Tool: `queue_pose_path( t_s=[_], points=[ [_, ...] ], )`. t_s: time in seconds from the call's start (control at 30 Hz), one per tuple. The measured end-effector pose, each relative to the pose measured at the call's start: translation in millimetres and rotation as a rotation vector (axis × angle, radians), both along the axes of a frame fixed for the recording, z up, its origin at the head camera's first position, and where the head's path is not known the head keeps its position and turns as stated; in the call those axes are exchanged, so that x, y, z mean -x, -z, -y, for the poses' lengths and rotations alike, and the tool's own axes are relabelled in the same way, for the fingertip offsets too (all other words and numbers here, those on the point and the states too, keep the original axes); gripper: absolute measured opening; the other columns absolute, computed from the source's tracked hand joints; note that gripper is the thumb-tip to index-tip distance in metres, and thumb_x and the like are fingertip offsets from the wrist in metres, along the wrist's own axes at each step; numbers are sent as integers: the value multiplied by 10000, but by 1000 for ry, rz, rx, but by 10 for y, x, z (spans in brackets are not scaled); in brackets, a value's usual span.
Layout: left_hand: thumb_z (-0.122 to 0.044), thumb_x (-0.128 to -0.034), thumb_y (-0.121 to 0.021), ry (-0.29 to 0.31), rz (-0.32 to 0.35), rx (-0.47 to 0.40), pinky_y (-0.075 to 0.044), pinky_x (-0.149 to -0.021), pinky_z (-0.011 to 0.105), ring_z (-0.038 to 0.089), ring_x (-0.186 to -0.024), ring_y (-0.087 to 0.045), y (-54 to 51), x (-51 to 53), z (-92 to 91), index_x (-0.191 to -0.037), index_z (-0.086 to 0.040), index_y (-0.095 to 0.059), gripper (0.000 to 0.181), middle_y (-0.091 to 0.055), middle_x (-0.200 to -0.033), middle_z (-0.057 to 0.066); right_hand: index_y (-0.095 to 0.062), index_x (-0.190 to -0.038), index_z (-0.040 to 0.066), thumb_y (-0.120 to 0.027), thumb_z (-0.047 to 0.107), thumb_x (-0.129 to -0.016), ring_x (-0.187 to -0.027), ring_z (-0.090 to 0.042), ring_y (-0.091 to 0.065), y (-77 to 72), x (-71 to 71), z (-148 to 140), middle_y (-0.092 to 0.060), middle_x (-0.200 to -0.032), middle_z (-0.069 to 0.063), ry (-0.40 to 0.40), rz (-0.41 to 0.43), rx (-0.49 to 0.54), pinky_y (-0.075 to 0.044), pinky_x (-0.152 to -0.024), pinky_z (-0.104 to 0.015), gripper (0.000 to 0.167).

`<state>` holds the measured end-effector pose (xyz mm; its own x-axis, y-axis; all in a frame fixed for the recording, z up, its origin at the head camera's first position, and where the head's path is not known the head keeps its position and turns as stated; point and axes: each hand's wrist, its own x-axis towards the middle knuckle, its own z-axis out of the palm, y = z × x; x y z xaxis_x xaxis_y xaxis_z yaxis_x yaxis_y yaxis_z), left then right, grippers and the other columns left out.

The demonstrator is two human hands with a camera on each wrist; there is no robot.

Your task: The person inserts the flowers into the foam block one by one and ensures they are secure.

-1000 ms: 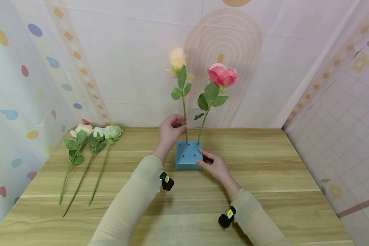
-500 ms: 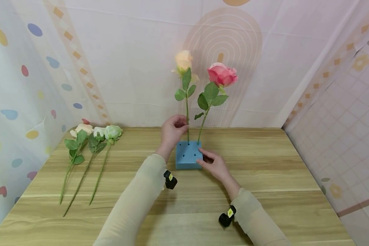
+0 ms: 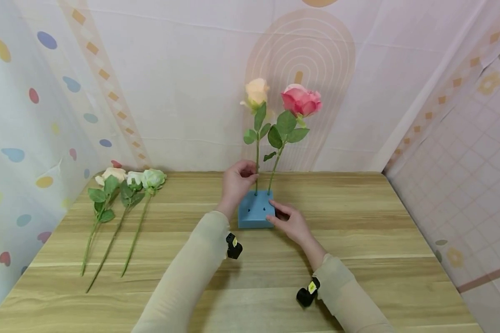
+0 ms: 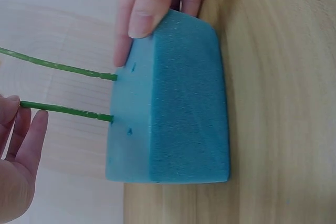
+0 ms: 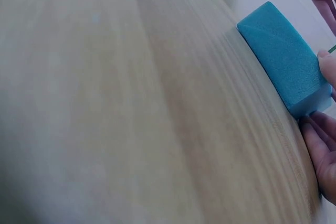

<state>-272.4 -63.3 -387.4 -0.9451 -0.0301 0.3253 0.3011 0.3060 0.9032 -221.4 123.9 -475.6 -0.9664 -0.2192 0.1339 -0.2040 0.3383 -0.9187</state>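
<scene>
The peach rose (image 3: 257, 92) has just come down and to the right — its bloom sits lower than a second ago, and the stem has swung nearer to upright. The left hand (image 3: 237, 182) has gone along with it, while the right hand (image 3: 290, 225) and the pink rose (image 3: 302, 100) have hardly stirred. I take this to mean that the stem is going deeper into its hole and being straightened, though how far it reaches inside is hidden. The peach rose stands at the back of the blue block (image 3: 255, 220), its foot in a hole in the top, just beside the pink rose's stem. Its long axis runs almost vertical, foot down and bloom up, whereas the pink rose leans off to the right. The left hand is closed to a pinch, thumb and fingertips on the lower stem above the block. The right hand is partly spread, thumb and fingers gripping the block's right end — presumably to steady it on the surface (image 3: 266, 277).
</scene>
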Motion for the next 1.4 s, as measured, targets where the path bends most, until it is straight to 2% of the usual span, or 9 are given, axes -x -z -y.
queue_pose_path(
  t_s=[0.03,0.17,0.43,0.7,0.8,1.03,1.4],
  points=[
    [81,-852,-716,-1,3,6,-542,-815,383,286,-890,-637,9,-1,-3,-989,19,-705,150,-689,-935,152,-612,-1368,134,-754,195,-903,-1227,-278,-546,58,33,-9,-573,-1345,-155,4,0,0,-487,-985,-406,490],
    [79,-855,-717,-6,10,15,-543,-829,390,280,-893,-636,56,1,-12,-980,13,-706,141,-686,-934,144,-613,-1366,132,-756,196,-901,-1234,-288,-544,54,34,-7,-571,-1351,-163,3,-3,-4,-488,-984,-416,490],
    [65,-858,-723,-15,28,24,-539,-835,393,276,-900,-631,84,-8,-19,-969,7,-698,127,-678,-932,135,-600,-1370,95,-742,166,-911,-1256,-317,-526,46,25,2,-548,-1373,-197,9,4,2,-471,-1003,-439,486],
    [41,-869,-726,-28,55,54,-540,-839,387,274,-904,-620,129,-7,-14,-999,-5,-698,140,-676,-949,125,-556,-1357,-46,-693,61,-931,-1241,-397,-522,-343,-184,58,-535,-1347,-286,-25,-6,-6,-465,-991,-503,461],
    [37,-869,-728,-37,53,66,-548,-827,380,267,-895,-624,150,-10,-16,-989,-11,-702,133,-681,-942,119,-561,-1354,-43,-701,64,-926,-1238,-398,-523,-383,-209,59,-542,-1334,-287,-25,-1,-2,-460,-998,-506,463],
    [54,-858,-730,-46,20,81,-550,-819,391,275,-878,-635,197,-8,-27,-959,2,-705,117,-685,-919,126,-564,-1351,-42,-706,66,-922,-1228,-399,-532,-360,-204,57,-552,-1319,-287,-23,-21,-3,-467,-989,-506,465],
    [19,-874,-729,-44,32,100,-546,-846,392,266,-897,-643,241,-17,-33,-976,-6,-712,106,-698,-941,121,-560,-1358,-36,-703,68,-925,-1238,-388,-526,-349,-197,48,-545,-1333,-280,-31,0,23,-458,-1002,-500,467]
  ],
)
